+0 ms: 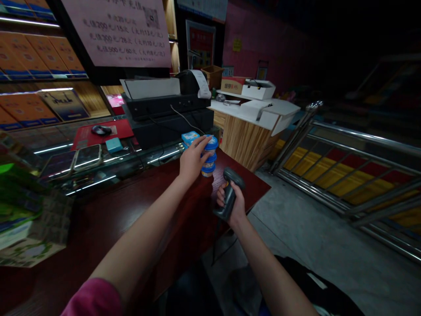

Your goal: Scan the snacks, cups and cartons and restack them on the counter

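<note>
My left hand has its fingers over the top and side of a stack of small round tubs with blue lids, which stands upright on the dark red table. Just behind that hand lies a light blue pack. In my right hand is a dark grey barcode scanner, gripped by its handle, with its head raised beside the tubs. A cable hangs below the scanner. The undersides of my left fingers are partly hidden.
A black cash register and receipt printer sit behind the tubs. Phones and a mouse lie on the glass counter, left. Green packages stand at the near left. A metal railing runs along the right.
</note>
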Available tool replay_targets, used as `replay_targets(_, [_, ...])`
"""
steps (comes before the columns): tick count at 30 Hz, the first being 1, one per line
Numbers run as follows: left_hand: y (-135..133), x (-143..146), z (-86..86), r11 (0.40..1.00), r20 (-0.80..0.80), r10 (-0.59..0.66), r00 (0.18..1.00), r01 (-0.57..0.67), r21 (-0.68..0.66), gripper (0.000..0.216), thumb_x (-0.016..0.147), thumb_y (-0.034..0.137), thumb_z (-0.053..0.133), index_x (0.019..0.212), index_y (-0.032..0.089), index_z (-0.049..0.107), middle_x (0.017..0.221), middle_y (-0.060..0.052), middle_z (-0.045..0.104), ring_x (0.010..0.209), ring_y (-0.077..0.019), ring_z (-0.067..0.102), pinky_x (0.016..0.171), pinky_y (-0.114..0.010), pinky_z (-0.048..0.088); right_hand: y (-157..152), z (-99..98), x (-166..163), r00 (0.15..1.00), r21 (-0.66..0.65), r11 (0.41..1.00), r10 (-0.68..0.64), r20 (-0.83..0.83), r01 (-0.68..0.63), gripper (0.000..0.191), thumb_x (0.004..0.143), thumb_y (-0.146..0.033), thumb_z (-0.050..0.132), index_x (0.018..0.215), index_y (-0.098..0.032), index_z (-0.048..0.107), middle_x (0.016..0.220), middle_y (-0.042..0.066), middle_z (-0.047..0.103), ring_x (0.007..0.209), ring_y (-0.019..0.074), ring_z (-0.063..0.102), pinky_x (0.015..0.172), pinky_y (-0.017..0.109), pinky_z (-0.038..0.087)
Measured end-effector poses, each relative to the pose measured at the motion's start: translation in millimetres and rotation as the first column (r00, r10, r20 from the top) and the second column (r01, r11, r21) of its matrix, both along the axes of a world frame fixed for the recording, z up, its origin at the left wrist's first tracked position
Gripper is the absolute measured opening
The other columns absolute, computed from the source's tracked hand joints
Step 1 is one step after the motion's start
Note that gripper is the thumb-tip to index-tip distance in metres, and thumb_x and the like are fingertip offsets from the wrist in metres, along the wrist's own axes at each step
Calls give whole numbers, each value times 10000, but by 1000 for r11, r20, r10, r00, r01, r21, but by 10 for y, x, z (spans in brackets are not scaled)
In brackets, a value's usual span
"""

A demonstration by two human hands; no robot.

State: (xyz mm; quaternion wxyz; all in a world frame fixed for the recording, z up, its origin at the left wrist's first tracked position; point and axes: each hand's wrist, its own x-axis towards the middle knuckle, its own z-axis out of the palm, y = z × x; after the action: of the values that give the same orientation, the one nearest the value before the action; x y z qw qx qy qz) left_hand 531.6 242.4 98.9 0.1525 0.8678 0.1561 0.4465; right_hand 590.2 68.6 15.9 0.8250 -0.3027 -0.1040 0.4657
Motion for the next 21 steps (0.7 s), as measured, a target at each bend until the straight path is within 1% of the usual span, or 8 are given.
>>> replay_targets(3, [-39, -192, -104, 997, 66, 45, 997, -49, 66, 567, 972, 279, 645, 1517, 329, 497, 1631, -80, 434, 1419, -309, 522, 1074, -437, 532, -28, 4, -11, 998, 0, 999, 54, 38, -54, 325, 786, -464, 734, 793, -209, 533, 634, -48, 448, 482, 84, 373, 356, 150, 317])
replay_targets(6, [-45, -639, -374, 981, 113, 118, 987, -133, 139, 490, 1018, 305, 566, 1506, 306, 512, 1594, -101, 479, 1437, -278, 505, 1122, -436, 492, -64, 33, -70, 984, -26, 990, 143, 105, -141, 310, 795, -465, 716, 787, -209, 542, 634, -41, 442, 476, 93, 356, 342, 161, 287])
replay_targets(10, [-44, -1639, -769, 941, -65, 171, 983, -143, 308, 370, 1025, 279, 534, 1376, 312, 645, 1415, -77, 655, 1338, -229, 604, 1109, -396, 495, -54, 105, -339, 948, -74, 965, 260, 182, -251, 271, 810, -428, 716, 780, -204, 568, 663, -20, 455, 504, 108, 371, 360, 181, 315])
replay_targets(12, [-81, -2219, -877, 921, -144, 235, 961, -173, 348, 362, 1013, 266, 540, 1343, 338, 670, 1359, -61, 693, 1314, -221, 622, 1100, -385, 492, 30, 133, -567, 919, -87, 939, 344, 191, -333, 267, 815, -424, 716, 766, -199, 579, 678, -10, 446, 515, 112, 366, 354, 186, 295])
replay_targets(14, [-141, -2786, -925, 899, -161, 322, 933, -247, 362, 364, 1000, 270, 549, 1331, 356, 677, 1332, -55, 703, 1313, -225, 620, 1109, -393, 477, 176, 143, -862, 867, -97, 890, 456, 200, -445, 265, 818, -430, 713, 763, -198, 597, 683, 0, 445, 516, 120, 357, 342, 196, 277])
replay_targets(17, [-249, -3601, -944, 822, -70, 474, 877, -413, 393, 342, 979, 279, 574, 1293, 359, 685, 1259, -55, 714, 1271, -227, 632, 1100, -402, 476, 449, 128, -1437, 734, -121, 757, 653, 187, -642, 297, 816, -458, 719, 745, -186, 624, 683, 7, 445, 516, 118, 356, 343, 199, 293])
replay_targets(19, [-325, -4154, -940, 731, 29, 586, 809, -544, 412, 308, 959, 271, 599, 1244, 343, 691, 1180, -62, 711, 1197, -228, 650, 1069, -404, 495, 612, 111, -1874, 592, -144, 616, 786, 179, -775, 336, 803, -492, 730, 740, -175, 639, 669, 6, 453, 497, 107, 340, 340, 198, 306])
replay_targets(21, [-409, -4721, -927, 627, 96, 701, 707, -675, 389, 263, 938, 285, 631, 1192, 320, 691, 1118, -75, 685, 1132, -238, 651, 1050, -421, 504, 733, 95, -2306, 448, -163, 473, 878, 165, -866, 359, 800, -513, 733, 755, -167, 652, 654, 6, 467, 483, 102, 337, 336, 199, 324])
